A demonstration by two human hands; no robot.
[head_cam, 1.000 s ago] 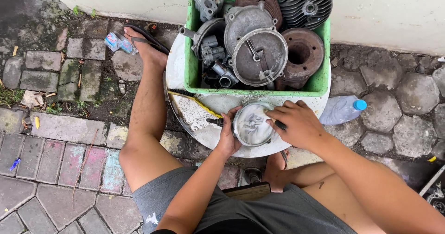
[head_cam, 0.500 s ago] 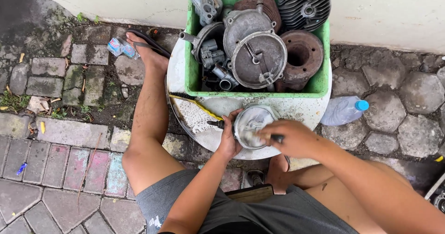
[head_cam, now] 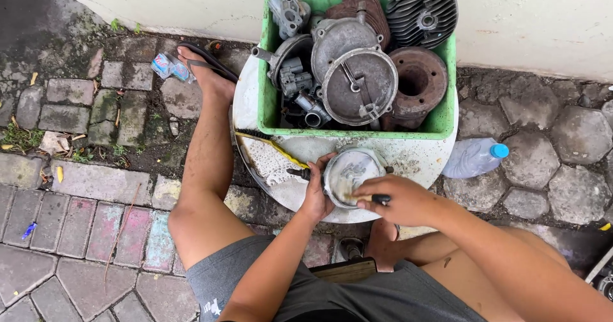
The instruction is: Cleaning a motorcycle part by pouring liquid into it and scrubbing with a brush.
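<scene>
Here, going from the left, we see a crumpled blue and white wrapper (head_cam: pixel 167 66) lying on the mossy paving at the far left, just beside our sandalled left foot (head_cam: pixel 207 73). Our left forearm rises from the near edge toward the middle, and the left hand (head_cam: pixel 317 194) curls shut around the left rim of a round grey metal cover (head_cam: pixel 350 175), thumb up against its edge, holding it on the near part of a white round tabletop (head_cam: pixel 268 169). A yellow strip (head_cam: pixel 274 148) lies on that top, left of the cover. Our right arm comes in from the near right, bent at the wrist, and the right hand (head_cam: pixel 399 201) lies over the cover's near right side, fingers pinched closed on a small dark-handled tool (head_cam: pixel 377 199) whose tip rests on the cover's face. Just beyond, a green plastic crate (head_cam: pixel 357 132) sits on the far part of the top, packed with grey and rusty engine parts. To the right, a clear plastic bottle (head_cam: pixel 472 159) with a blue cap lies on the stones.
</scene>
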